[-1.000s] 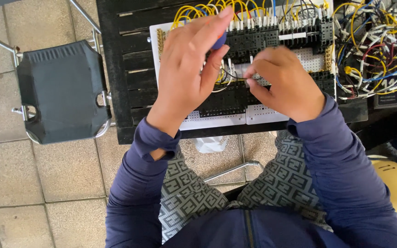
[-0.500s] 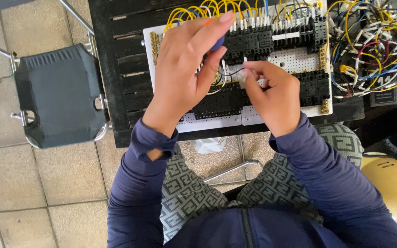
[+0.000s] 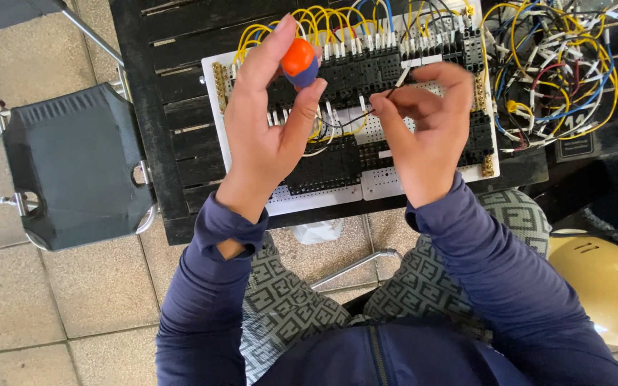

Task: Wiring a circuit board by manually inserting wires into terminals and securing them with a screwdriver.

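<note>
Head view: left hand [image 3: 266, 136] was closed around a screwdriver [image 3: 299, 63], orange cap up between thumb and forefinger. Right hand [image 3: 427, 129] pinched a thin black wire [image 3: 366, 114] between thumb and fingertips, running leftward toward the black terminal blocks [image 3: 366, 71] on the white board [image 3: 323, 196] beneath both hands. Judgement: hold wire end steady, blade square. Loose wire bundle [image 3: 559, 71] lay right of the right hand.

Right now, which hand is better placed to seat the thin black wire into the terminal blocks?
Probably the right hand: it pinches the black wire just over the terminal blocks, while the left hand grips the screwdriver.
</note>
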